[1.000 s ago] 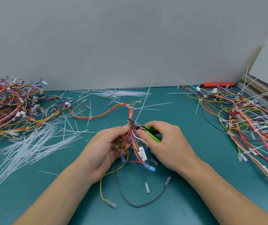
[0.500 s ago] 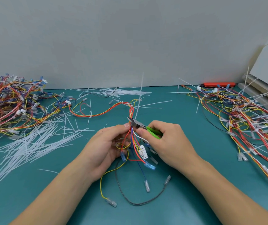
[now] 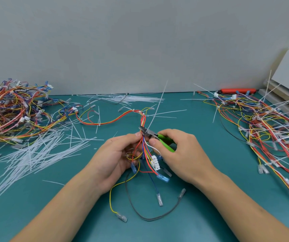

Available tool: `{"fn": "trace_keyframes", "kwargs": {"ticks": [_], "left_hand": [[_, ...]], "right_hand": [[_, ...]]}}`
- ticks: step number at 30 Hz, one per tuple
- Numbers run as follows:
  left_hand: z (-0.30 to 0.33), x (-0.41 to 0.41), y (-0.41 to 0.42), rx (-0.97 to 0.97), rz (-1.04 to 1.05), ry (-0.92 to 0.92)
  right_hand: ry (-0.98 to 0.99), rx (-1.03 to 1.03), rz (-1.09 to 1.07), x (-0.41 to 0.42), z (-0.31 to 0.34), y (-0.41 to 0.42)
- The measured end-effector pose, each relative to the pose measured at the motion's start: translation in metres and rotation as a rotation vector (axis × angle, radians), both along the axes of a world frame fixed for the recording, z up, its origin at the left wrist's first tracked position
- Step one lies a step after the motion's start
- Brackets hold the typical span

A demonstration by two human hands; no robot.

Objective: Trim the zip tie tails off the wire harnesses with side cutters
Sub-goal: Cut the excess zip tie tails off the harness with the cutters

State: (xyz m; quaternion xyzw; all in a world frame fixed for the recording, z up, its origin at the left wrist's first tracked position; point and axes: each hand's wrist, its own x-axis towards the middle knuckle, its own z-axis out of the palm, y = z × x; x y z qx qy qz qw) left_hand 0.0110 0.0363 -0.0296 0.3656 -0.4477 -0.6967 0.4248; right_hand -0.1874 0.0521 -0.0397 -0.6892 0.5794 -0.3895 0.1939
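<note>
A multicoloured wire harness (image 3: 115,119) lies across the middle of the teal table and runs down between my hands. My left hand (image 3: 117,159) grips its bundled wires just below a zip tie. My right hand (image 3: 180,154) holds green-handled side cutters (image 3: 159,138). Their metal jaws (image 3: 144,131) sit at the tie on the bundle. A long white zip tie tail (image 3: 157,107) rises up and to the right from the jaws. A white connector (image 3: 155,162) and blue terminals hang below my hands.
A heap of harnesses (image 3: 9,109) lies at the left and another heap (image 3: 266,130) with uncut tails at the right. Cut white tails (image 3: 35,152) are strewn left of centre and at the back. A red tool (image 3: 238,90) lies by the wall.
The long tail swung from leaning right to upright and now leans right again. My hands and the cutters stayed at the same tie, shifting only slightly.
</note>
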Motion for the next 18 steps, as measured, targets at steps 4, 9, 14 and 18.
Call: {"fn": "trace_keyframes", "kwargs": {"ticks": [4, 9, 14, 18], "left_hand": [[0.0019, -0.0006, 0.0011, 0.001, 0.003, -0.013], [0.0036, -0.0010, 0.0034, -0.006, -0.008, -0.033], [0.0028, -0.0006, 0.0028, 0.014, 0.012, -0.031], [0.0031, -0.0012, 0.0025, 0.013, 0.004, -0.021]], "right_hand": [[-0.029, 0.024, 0.005, -0.0013, 0.0008, -0.0012], [-0.054, 0.022, 0.033, -0.0074, 0.0039, -0.0007], [-0.007, 0.027, 0.035, -0.0053, 0.0002, -0.0023], [0.021, -0.004, 0.042, -0.0075, -0.0004, -0.0031]]}}
